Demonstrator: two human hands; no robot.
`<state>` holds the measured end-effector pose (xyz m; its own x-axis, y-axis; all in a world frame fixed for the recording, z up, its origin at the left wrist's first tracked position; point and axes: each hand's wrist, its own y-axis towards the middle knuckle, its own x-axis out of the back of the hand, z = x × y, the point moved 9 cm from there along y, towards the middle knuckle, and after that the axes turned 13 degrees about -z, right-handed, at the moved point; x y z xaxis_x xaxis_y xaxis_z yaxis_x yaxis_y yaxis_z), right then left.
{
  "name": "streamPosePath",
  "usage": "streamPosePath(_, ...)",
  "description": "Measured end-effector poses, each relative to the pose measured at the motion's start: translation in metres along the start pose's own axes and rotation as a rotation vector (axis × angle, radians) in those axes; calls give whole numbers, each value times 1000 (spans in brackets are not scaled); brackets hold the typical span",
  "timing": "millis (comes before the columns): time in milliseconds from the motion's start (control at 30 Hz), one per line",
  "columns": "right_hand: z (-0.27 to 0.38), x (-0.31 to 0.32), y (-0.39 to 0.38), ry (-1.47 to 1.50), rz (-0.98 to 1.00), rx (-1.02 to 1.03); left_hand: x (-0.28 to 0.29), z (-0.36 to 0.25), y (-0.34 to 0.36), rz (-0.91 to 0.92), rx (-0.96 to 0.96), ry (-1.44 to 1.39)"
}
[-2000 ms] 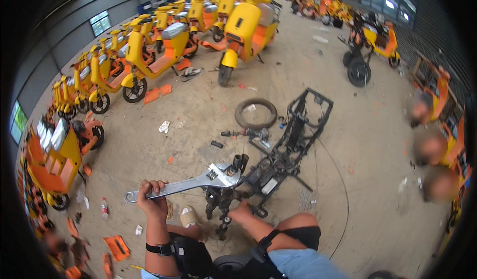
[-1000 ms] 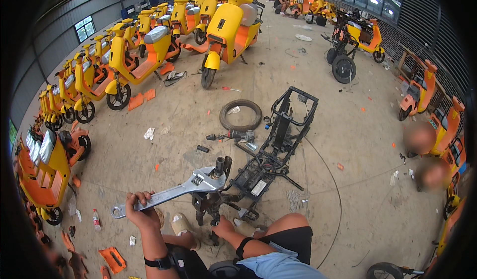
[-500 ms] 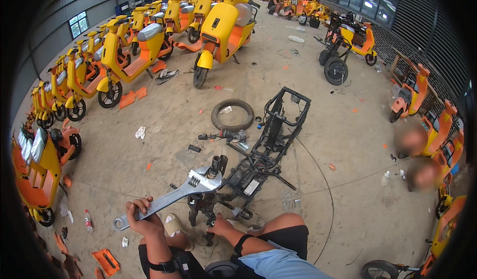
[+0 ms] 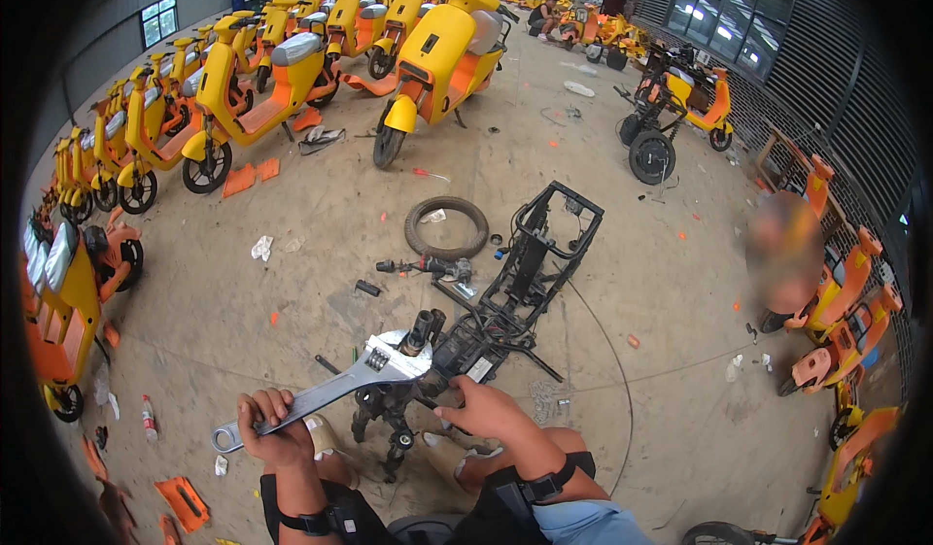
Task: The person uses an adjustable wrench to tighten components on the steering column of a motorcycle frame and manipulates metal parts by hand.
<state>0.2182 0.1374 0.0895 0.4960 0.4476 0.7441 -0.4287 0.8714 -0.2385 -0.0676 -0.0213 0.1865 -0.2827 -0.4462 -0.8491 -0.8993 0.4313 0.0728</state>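
A large silver adjustable wrench (image 4: 335, 387) slants across the front, its jaw around the upright dark tube end (image 4: 420, 331) of a black scooter frame. My left hand (image 4: 272, 428) is closed around the handle near its ringed end. My right hand (image 4: 483, 414) is beside the frame's front end, thumb and forefinger apart, with nothing visible between them; its other fingers are partly hidden. Stretching away from me, the bare scooter frame (image 4: 520, 297) lies on the floor. Its dark fork parts (image 4: 381, 411) stand between my legs.
Beyond the frame lie a tire (image 4: 479, 220), a power tool (image 4: 428, 267) and a short black cylinder (image 4: 367, 289). Yellow scooters (image 4: 437, 59) stand in rows at left; others line the right wall. Orange panels (image 4: 182, 503) and a bottle (image 4: 149, 417) lie at lower left. Someone crouches far back.
My right hand has risen from the low fork parts to beside the frame's front end, its fingers now showing. My left hand still grips the wrench, whose jaw stays at the tube end.
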Motion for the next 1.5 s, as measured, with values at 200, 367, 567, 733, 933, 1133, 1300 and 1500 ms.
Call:
streamPosePath(200, 20, -61, 14, 137, -94, 76, 1, 1, 1, -37, -13, -3)
streamPosePath(367, 8, -131, 1, 314, -371, -41, 3, 4, 1, -67, -36, -6)
streamPosePath(567, 38, -168, -32, 218, 192, 29, 6, 6, -1, -71, -32, -18)
streamPosePath(733, 124, -118, -59, 218, 129, 752, 12, 6, 0, -70, -28, -13)
streamPosePath(933, 130, -159, -42, 44, -307, 1022, 16, 5, 2, -111, -23, -8)
streamPosePath(1133, 128, -191, -38, -383, -481, 971, 8, 7, -4, -121, 4, -31)
streamPosePath(1300, 129, -172, -43, -365, -562, 996, 18, 9, -5, -144, 21, -90)
streamPosePath(1500, 122, -148, -63, -141, -487, 1073, 13, 7, -4, -144, 21, -94)
